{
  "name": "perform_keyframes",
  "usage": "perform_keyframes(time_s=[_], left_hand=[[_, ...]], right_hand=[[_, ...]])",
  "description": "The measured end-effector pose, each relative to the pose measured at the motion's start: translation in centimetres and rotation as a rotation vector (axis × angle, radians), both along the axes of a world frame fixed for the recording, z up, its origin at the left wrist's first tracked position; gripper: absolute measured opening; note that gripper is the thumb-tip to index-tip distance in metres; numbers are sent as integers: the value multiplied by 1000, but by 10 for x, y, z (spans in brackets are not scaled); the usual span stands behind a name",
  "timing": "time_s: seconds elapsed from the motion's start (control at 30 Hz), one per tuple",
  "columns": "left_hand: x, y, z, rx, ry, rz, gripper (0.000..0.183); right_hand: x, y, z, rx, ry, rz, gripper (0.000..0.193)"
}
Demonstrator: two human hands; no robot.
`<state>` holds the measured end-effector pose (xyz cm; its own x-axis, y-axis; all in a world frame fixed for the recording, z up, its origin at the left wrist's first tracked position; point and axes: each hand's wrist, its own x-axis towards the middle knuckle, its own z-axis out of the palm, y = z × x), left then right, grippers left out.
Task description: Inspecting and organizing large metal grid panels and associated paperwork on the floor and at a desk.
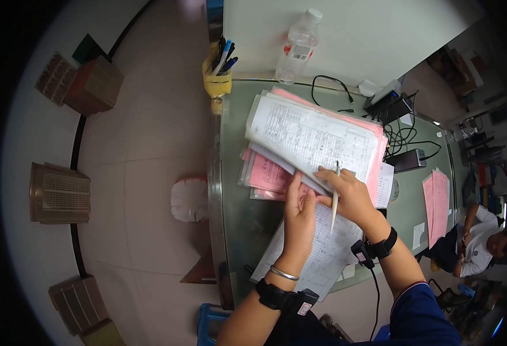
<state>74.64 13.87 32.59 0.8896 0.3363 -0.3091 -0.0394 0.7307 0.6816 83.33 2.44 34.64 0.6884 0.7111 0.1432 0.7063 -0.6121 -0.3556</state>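
A thick stack of printed forms in clear sleeves (317,132), with pink sheets among them, lies on the desk in front of me. Its near edge is lifted and curls upward. My left hand (300,222) is closed at that lifted edge, with the thumb and fingers at the sheets. Beside it, my right hand (350,196) pinches the same edge, with a slim white pen (334,210) tucked between its fingers. Under the raised edge are pink forms (268,176). Below my wrists lie more filled-in white sheets (322,242), partly covered by my arms.
A yellow pen holder (217,85) and a clear plastic bottle (298,49) stand at the desk's far side. Black adapters (406,161) and tangled cables lie right of the stack, near pink sheets (436,205). Another person (477,242) sits at far right. A blue stool (210,323) is at lower left.
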Motion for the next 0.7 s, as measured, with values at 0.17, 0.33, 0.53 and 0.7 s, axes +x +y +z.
perform_keyframes(time_s=[0.17, 0.33, 0.53, 0.7], left_hand=[[-2, 3, -2, 208, -60, 9, 36], [-19, 8, -10, 46, 151, 282, 37], [-24, 7, -7, 44, 146, 284, 40], [-21, 9, -5, 33, 144, 316, 40]], right_hand=[[7, -10, -12, -105, 69, -121, 33], [5, -2, -8, 202, 110, -216, 46], [10, -4, -19, 259, -102, -8, 59], [6, -2, -16, 196, -79, -24, 61]])
